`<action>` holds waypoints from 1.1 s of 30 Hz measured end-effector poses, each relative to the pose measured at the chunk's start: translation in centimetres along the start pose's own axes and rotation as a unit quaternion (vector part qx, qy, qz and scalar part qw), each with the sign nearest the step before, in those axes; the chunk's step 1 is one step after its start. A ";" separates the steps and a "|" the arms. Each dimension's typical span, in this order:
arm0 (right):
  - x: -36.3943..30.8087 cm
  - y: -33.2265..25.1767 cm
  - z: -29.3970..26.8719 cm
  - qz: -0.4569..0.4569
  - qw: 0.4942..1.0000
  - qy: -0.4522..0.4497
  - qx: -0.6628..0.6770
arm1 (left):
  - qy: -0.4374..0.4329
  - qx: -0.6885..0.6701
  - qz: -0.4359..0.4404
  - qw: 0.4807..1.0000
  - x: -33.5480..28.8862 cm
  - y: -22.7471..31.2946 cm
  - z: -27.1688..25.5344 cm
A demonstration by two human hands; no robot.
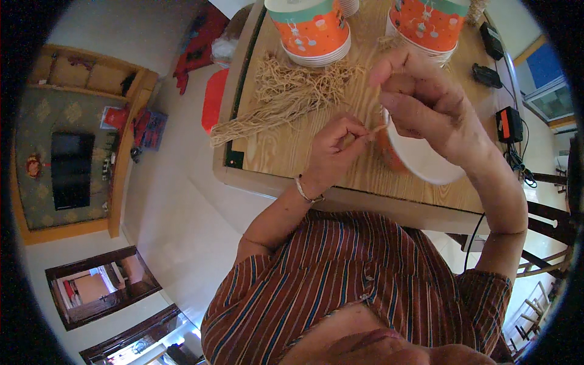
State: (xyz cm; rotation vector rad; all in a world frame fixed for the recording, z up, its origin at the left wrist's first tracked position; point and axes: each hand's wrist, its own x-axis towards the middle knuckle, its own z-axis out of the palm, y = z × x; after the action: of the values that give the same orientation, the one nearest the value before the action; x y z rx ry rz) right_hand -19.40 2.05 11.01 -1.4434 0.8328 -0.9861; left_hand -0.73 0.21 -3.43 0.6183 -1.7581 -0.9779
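Observation:
My left hand (pixel 340 143) is closed in a pinch on a thin tan strand (pixel 380 128), its end poking out past the fingertips. Higher up and to the right, my right hand (pixel 435 112) has thumb and forefinger pressed together; what lies between them is too small to make out. Below the right hand a white-lined paper bucket (pixel 426 159) with an orange outside lies near the table's front edge, partly covered by that hand. Left of my hands spreads a tangled bundle of dry tan strands (pixel 286 97), its straighter end reaching the table's left edge.
Stacked orange and green paper buckets (pixel 313 33) stand at the back, with another stack (pixel 429 27) right of them. Black adapters, one a charger with an orange label (pixel 509 125), and cables line the right side of the wooden table (pixel 267 159). A red stool (pixel 214 100) is at left.

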 end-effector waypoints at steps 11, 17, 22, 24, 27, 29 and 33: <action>0.6 1.0 -0.5 0.004 0.998 0.001 -0.064 | -0.025 -0.136 -0.163 0.977 0.9 3.0 -1.5; 0.8 1.0 -0.3 0.000 0.998 -0.010 -0.057 | -0.020 0.021 -0.055 0.998 0.9 3.8 -0.6; 0.7 0.9 0.0 0.008 0.999 -0.013 -0.034 | -0.007 0.066 -0.061 0.996 0.7 3.7 -0.5; 0.6 1.0 0.1 0.002 1.000 -0.015 -0.023 | -0.007 0.069 -0.063 0.996 0.7 3.7 -0.5; 0.4 0.5 0.3 0.023 0.999 -0.030 0.016 | -0.029 0.050 -0.097 0.994 0.7 3.5 -0.6; 0.4 0.7 0.1 0.031 0.998 -0.038 0.033 | -0.045 0.011 -0.153 0.987 0.4 3.0 -0.5; 0.6 1.4 0.0 0.008 0.999 -0.041 -0.003 | -0.065 -0.014 -0.142 0.988 0.0 2.7 -0.6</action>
State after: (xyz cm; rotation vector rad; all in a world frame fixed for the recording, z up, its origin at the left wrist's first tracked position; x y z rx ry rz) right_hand -19.16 1.38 9.69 -1.4712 0.7874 -0.9077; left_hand -0.13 1.49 -1.09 0.8180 -1.7985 -1.2598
